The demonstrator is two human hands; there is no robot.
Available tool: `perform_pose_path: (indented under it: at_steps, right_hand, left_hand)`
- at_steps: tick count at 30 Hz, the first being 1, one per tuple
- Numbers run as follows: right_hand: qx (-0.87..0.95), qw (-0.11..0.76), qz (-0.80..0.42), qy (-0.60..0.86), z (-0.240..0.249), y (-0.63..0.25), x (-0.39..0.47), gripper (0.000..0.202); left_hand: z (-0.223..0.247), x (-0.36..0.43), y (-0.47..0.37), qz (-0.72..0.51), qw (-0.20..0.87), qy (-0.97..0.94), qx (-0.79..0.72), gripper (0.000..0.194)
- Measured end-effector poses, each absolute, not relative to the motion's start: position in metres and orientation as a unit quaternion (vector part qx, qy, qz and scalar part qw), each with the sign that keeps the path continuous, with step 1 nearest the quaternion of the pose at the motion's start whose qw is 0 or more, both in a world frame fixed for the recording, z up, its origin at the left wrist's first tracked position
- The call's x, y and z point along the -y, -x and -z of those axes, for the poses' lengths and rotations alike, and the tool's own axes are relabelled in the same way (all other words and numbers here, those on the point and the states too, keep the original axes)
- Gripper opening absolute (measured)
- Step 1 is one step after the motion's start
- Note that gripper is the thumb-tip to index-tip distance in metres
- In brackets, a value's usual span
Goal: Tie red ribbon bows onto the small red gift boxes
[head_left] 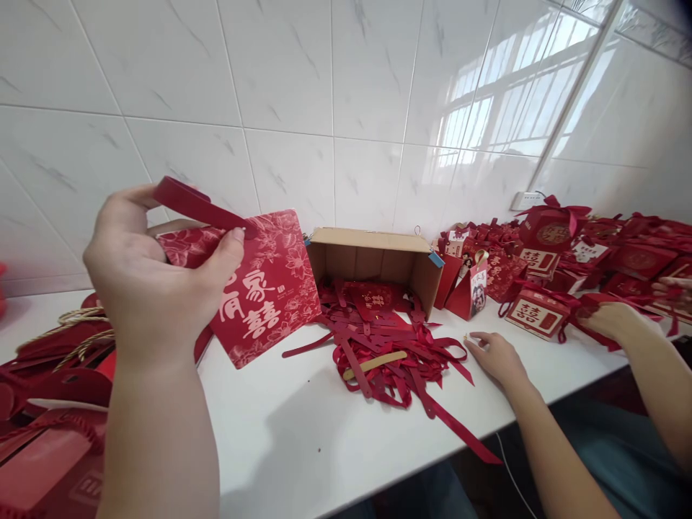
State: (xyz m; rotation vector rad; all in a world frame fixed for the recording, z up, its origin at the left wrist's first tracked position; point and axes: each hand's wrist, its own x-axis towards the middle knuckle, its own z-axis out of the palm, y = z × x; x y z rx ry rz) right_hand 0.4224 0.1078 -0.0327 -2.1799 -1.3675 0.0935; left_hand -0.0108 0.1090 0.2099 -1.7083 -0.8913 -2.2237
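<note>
View, head: one camera, looking forward and down over a white table (292, 447) against a tiled wall (292, 79).
Left hand: the left hand (162, 252) is closed on a red card (289, 277), thumb pressed near its upper edge.
Red card: in the left hand, tilted, left of the cardboard box; printed with white characters and flowers.
Dark red strap: the strap (189, 202) loops over the fingers, its lower end at the thumb.
Right hand: the right hand (498, 357) is low over the table, right of the ribbon pile, fingers bent; a small gold-coloured bit shows at the fingertips, grip cannot be told.
Ribbon pile: tangled red ribbons and strips (394, 360) lie between the two hands, obstructing the middle of the table; a gold strip (375, 365) lies on top.
Cardboard box: the box (373, 238) stands behind the pile, open side forward, blue clips (435, 259) at its edge; red pieces spill out.
Left side: red bags with gold cords (81, 335) are heaped there, partly hidden by the left forearm.
Right side: finished-looking red boxes (538, 315) crowd the table back to the wall.
Neighbour: a co-worker's hand (621, 324) touches a red box among them.
</note>
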Motion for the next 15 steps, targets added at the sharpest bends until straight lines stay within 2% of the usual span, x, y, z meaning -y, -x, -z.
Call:
perform_pose_path:
  at_steps: [6,10,11,14,15]
  right_hand:
    - [0.514,0.31,-0.06,0.798,0.026,-0.418,-0.112,0.029]
    - [0.538,0.362,-0.077,0.758,0.0,-0.408,-0.111,0.017]
    - [0.542,0.389,-0.084,0.74,-0.012,-0.402,-0.11,0.017]
    - [0.541,0.556,-0.142,0.615,-0.062,-0.372,-0.101,0.023]
    - [0.554,0.587,-0.148,0.572,-0.082,-0.357,-0.096,0.024]
  left_hand:
    - [-0.209,-0.108,0.01,0.753,0.077,0.577,0.307,0.055]
    - [-0.208,-0.103,0.011,0.746,0.049,0.574,0.335,0.054]
    - [-0.207,-0.102,0.011,0.743,0.04,0.577,0.338,0.052]
    - [-0.205,-0.098,0.011,0.733,0.025,0.589,0.339,0.047]
    - [-0.205,-0.098,0.01,0.727,0.02,0.595,0.342,0.046]
